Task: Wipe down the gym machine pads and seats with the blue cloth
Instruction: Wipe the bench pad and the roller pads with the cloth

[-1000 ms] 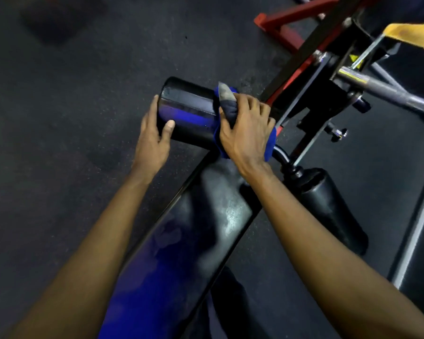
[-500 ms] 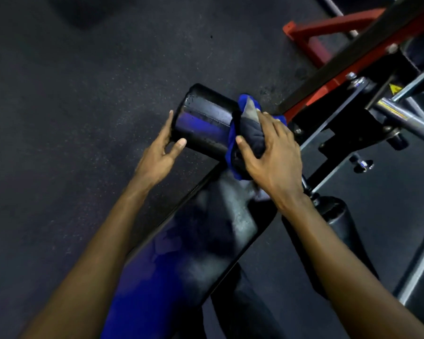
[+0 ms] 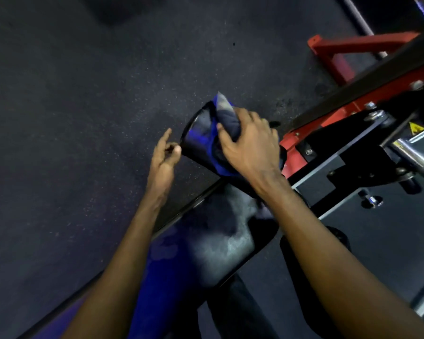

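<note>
Cloth (image 3: 227,119): blue with a greyish, worn-looking face; wrapped over the top of the roller pad (image 3: 198,139), a pale corner sticking up at the far side; its blue edge hangs down the pad's near side.
Right hand (image 3: 250,146): laid over the cloth, fingers curled round it and the pad beneath, thumb pressed on the fabric toward the pad's free end.
Left hand (image 3: 163,159): holds nothing; fingers loosely bent, forefinger pointing away; the thumb tip lies just beside the rim of the pad's free end, perhaps touching it, though the dim light makes that hard to tell.
Roller pad: black, shiny, lying across the view; one end free over the floor (image 3: 83,99), the other hidden behind the right hand near the red frame (image 3: 340,53).
Bench pad (image 3: 220,241): long and black, running from the lower left up to just under the roller pad; dull grey smears on its upper end.
Machine: a chrome bar (image 3: 416,159) and a yellow warning sticker (image 3: 415,129) at the right.
</note>
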### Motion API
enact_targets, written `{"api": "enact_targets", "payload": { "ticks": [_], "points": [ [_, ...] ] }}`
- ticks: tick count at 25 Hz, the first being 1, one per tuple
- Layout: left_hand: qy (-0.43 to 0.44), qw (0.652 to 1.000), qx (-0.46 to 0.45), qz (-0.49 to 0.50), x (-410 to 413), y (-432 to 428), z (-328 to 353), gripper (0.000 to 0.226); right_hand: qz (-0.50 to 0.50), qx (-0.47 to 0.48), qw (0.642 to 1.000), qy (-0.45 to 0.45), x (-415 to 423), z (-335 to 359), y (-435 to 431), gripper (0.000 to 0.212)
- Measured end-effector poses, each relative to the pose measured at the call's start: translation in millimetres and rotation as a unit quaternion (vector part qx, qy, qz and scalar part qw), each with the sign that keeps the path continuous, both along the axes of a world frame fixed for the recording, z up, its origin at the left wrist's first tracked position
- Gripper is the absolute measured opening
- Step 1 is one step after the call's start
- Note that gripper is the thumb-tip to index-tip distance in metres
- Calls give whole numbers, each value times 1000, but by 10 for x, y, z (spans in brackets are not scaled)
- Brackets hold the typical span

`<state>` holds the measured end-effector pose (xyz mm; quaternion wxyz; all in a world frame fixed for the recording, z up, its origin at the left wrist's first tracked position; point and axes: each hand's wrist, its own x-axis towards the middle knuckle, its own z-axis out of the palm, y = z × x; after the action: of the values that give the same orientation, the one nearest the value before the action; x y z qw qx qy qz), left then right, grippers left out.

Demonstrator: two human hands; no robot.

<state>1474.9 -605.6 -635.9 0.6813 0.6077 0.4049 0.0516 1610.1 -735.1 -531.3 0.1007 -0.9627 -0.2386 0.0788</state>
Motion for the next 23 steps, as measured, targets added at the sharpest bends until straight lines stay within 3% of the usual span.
{"api": "enact_targets", "payload": {
  "ticks": [4, 7, 11, 13, 16, 20, 23],
  "points": [
    [-5, 996, -26, -87, -95, -134, -106, 54, -61, 10, 998, 16, -16, 54, -519, 45],
    [-19, 998, -3, -56, -69, -214, -108, 47, -70, -20, 997, -21, -99, 9, -370, 50],
    [28, 998, 46, 34, -50, -164, -21, 78, -9, -38, 999, -33, -127, -77, 167, 55],
    [16, 996, 58, 60, -93, -123, -2, 72, 19, -39, 999, -27, -128, -100, 315, 55],
    [-27, 998, -7, 56, -150, -134, -88, 65, 25, -16, 1000, -9, -30, -66, 133, 52],
    [-2, 999, -40, -18, -105, -279, -115, 58, -43, 1, 999, 12, -20, -3, -490, 44],
    [-24, 1000, -7, -5, -64, -305, -119, 30, -94, 0, 996, -3, -84, -8, -579, 45]
  ]
}}
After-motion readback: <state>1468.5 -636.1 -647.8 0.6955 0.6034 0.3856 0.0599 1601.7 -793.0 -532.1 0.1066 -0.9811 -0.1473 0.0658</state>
